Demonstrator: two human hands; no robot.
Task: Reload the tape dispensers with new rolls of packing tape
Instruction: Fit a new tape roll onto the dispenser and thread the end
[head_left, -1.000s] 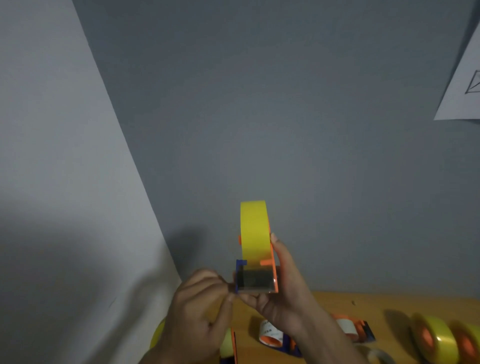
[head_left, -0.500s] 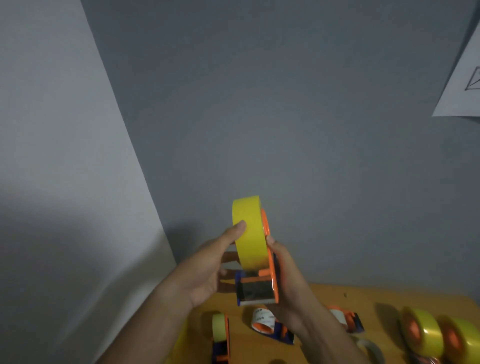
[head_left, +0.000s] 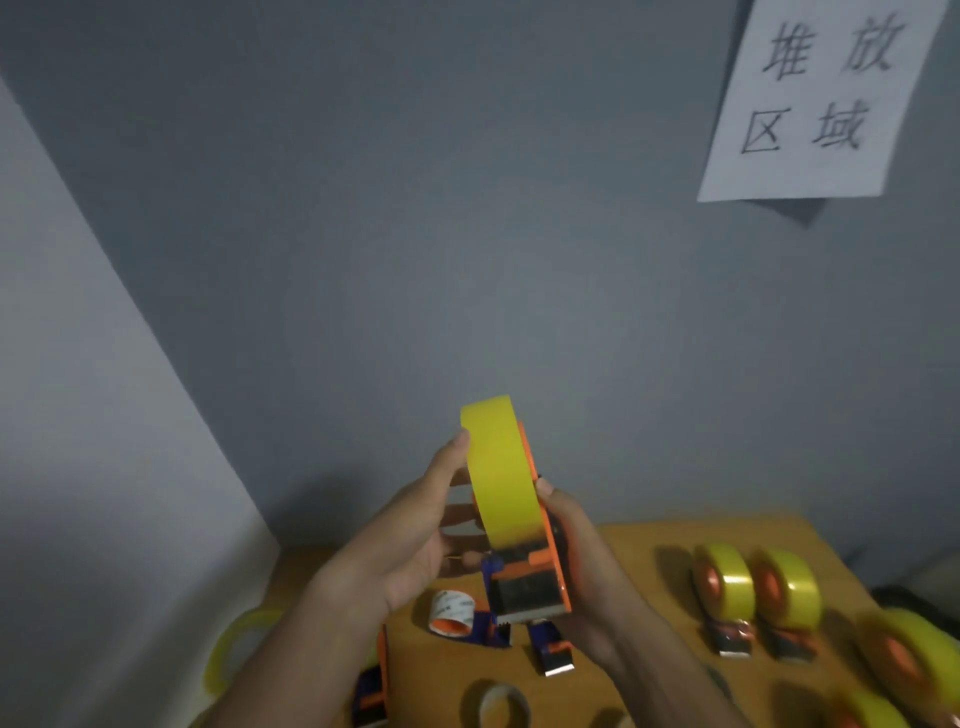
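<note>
Dispenser (head_left: 530, 587) is held up in the air above the table (head_left: 649, 551), with the yellow roll (head_left: 501, 478) seated on it, edge-on to the camera. Right hand (head_left: 582, 566) is wrapped around the dispenser frame from the right, thumb tip at the roll's right edge. Left hand (head_left: 410, 540) sits left of the roll, fingers half curled — one fingertip touches the roll's upper left edge, nothing clamped. Two loaded dispensers (head_left: 758, 597) stand on the table to the right of the held one, and an empty core (head_left: 452, 613) lies below it. Risk: the roll may not be fully home on the hub — a sideways nudge from the left fingertip could cock it or pop it off. Can't tell if the tape end is threaded.
</note>
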